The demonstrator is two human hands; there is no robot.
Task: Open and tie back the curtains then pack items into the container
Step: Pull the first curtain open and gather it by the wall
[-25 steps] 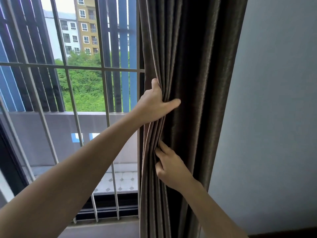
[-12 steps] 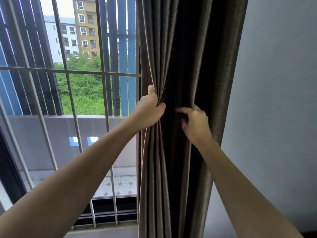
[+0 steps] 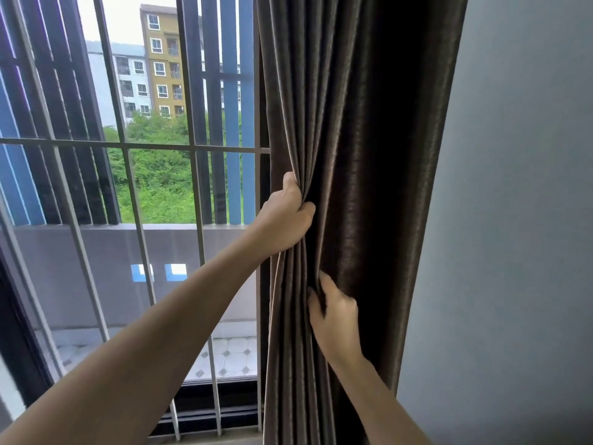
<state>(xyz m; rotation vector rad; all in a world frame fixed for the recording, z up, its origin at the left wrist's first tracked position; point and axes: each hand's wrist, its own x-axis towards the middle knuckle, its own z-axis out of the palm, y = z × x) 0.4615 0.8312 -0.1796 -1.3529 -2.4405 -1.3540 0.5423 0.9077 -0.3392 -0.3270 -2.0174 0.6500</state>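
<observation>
We count one dark brown pleated fabric curtain [image 3: 369, 123], two bare hands, a left hand [image 3: 285, 220] and a right hand [image 3: 337, 319], one yellow apartment block [image 3: 163, 59], one white apartment block [image 3: 128, 81], and one horizontal grey metal window bar [image 3: 160, 146].

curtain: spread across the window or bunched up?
Bunched; no tie in view. The curtain hangs in tight folds beside the wall, window uncovered; left hand grips the folds, right hand pinches them lower down.
</observation>
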